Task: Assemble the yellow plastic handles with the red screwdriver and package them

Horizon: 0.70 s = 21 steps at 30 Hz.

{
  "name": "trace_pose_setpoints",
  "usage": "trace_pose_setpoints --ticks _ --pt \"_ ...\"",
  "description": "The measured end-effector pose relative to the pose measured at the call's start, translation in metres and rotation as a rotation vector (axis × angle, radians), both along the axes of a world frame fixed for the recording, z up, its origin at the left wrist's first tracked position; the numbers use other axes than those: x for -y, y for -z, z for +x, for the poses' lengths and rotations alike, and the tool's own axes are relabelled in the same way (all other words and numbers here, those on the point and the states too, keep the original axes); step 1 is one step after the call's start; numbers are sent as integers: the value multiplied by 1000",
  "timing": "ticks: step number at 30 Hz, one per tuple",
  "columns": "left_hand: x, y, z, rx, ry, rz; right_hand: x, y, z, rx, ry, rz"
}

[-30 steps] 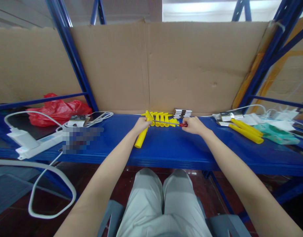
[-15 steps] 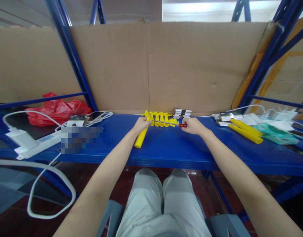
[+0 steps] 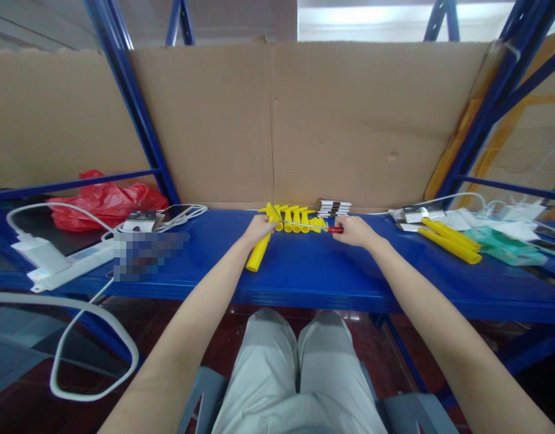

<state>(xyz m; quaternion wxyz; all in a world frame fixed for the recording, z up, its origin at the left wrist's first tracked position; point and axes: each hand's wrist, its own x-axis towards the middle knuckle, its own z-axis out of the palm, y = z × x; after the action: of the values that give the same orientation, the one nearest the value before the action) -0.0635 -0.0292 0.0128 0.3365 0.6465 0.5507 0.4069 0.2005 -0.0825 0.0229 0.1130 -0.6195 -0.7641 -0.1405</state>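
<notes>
My left hand (image 3: 259,229) is closed around a yellow tool with a tubular handle (image 3: 258,254), tilted so the tube comes toward me and its head points to the back. In my right hand (image 3: 355,231), closed as well, is a screwdriver with a red handle (image 3: 335,229). Its thin metal shaft (image 3: 308,226) runs left to the yellow tool by my left fingers; whether the tip touches a screw is too small to tell. Behind the shaft, several yellow pieces (image 3: 296,222) with tubular ends stand in a row. A flat yellow piece (image 3: 319,224) lies at their right end.
A stack of small white-and-dark packs (image 3: 334,208) stands against the cardboard wall (image 3: 340,120). To the right lie yellow tubes (image 3: 453,242) and a green plastic bag (image 3: 505,246). A white power strip (image 3: 73,265), cables and a red bag (image 3: 108,202) occupy the left.
</notes>
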Motion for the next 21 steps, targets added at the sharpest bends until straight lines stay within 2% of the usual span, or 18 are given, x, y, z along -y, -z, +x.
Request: trace_pose_setpoints --ticks 3,8,13,21 --pt "0 0 0 5 5 -1 -1 2 0 -17 28 -12" --pt "0 0 -1 -4 7 -3 -1 2 2 -27 -29 0" --pt "-1 1 -1 -19 15 5 0 0 1 4 -20 -14" --pt "0 2 -1 -110 9 5 0 1 -1 -22 -4 -53"
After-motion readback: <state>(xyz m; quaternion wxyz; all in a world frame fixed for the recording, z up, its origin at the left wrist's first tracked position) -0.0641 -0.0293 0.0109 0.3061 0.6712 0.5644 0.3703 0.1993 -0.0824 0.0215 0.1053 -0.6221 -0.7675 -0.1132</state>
